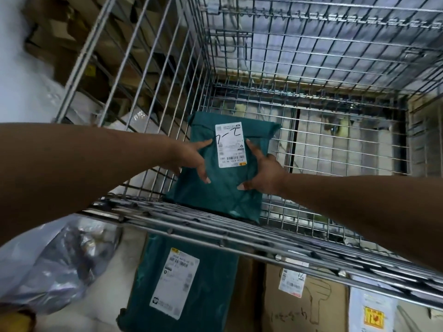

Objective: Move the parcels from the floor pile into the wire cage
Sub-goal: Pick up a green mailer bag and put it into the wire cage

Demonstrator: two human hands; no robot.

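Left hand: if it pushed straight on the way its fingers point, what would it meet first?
The green parcel that the left hand grips; beyond it, probably the right hand on the other side.

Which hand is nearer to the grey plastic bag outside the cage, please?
Left. The left hand grips the left edge of the green parcel, on the side towards the grey plastic bag; the right hand grips the parcel's opposite edge, farther from the bag.

Open-topped wire cage [311,68], front rail [215,236] across.

Dim, blurred, edge-warped wide-angle view
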